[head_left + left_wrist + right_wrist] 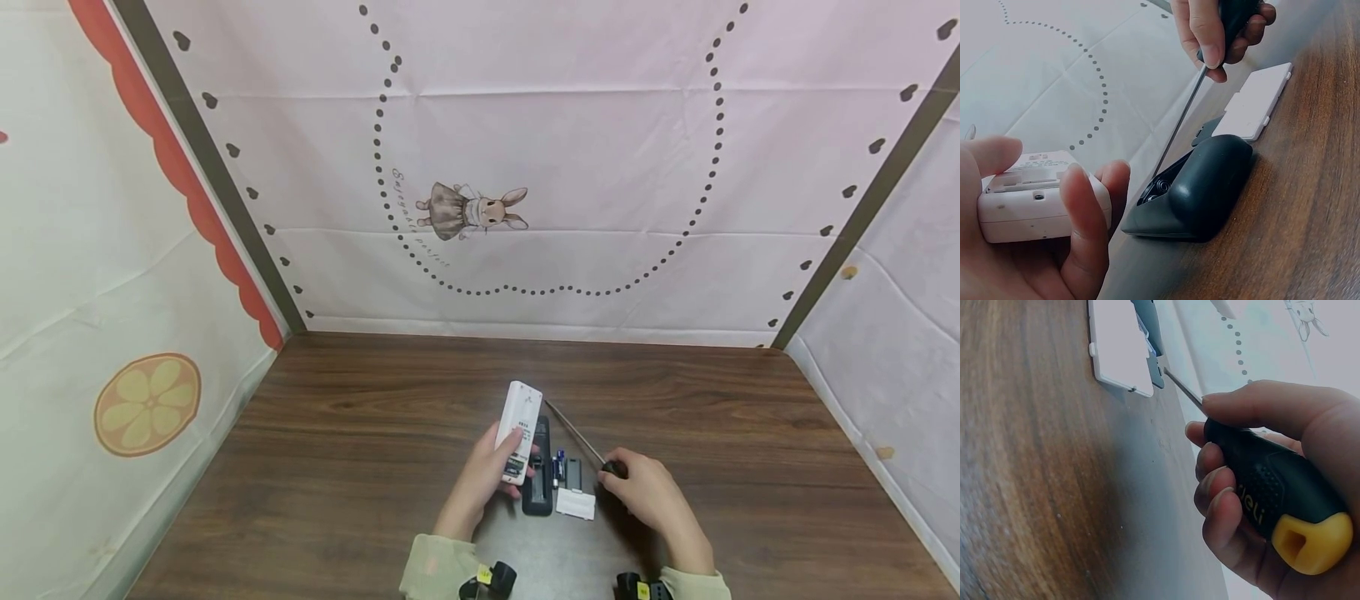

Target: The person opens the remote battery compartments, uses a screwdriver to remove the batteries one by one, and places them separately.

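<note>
My left hand (pixel 477 477) grips a white remote control (pixel 520 413), its back turned up and the battery compartment uncovered, thumb along one side. In my right hand (pixel 651 493) is a screwdriver (pixel 1275 478) with a black and yellow handle; its long metal shaft points up and left toward the far end of the white remote. Just right of the left hand a black remote (pixel 537 502) lies on the table, its compartment uncovered and a coiled spring showing in the left wrist view. Fingers of the left hand overlap its edge in the head view.
Beside the black remote lie small blue batteries (pixel 558 465), a dark grey battery cover (pixel 573 474) and a white battery cover (pixel 576 504). The wooden table (pixel 360 417) is bounded by printed cloth walls (pixel 570 167) at the back and both sides.
</note>
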The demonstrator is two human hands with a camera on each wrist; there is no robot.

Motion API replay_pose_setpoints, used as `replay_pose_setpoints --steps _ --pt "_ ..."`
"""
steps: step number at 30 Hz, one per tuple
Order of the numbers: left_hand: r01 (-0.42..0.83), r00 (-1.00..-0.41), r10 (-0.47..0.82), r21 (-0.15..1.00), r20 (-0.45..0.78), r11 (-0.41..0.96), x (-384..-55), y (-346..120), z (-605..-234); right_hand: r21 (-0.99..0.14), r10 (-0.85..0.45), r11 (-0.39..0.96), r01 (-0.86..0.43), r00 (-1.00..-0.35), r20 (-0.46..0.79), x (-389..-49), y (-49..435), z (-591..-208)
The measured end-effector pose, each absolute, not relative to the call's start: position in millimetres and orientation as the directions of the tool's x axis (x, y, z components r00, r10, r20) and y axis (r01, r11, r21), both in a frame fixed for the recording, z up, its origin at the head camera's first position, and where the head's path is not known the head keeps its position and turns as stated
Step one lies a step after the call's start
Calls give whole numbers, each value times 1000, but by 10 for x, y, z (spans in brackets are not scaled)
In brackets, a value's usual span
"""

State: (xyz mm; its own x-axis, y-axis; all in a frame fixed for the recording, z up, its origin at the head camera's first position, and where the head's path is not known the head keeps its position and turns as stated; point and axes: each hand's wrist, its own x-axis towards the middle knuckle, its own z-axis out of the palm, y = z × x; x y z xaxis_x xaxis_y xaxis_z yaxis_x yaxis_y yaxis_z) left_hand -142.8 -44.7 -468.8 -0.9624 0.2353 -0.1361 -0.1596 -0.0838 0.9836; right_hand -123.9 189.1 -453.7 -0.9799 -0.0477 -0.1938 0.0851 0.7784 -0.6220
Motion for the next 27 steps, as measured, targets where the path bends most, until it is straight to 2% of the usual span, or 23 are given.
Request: replay_pose_setpoints --steps 27 --pt "-165 -962 229 984 -147 -60 -1446 -425 -4732 -629 -59 774 68 -982 -180 -1240 1879 -4570"
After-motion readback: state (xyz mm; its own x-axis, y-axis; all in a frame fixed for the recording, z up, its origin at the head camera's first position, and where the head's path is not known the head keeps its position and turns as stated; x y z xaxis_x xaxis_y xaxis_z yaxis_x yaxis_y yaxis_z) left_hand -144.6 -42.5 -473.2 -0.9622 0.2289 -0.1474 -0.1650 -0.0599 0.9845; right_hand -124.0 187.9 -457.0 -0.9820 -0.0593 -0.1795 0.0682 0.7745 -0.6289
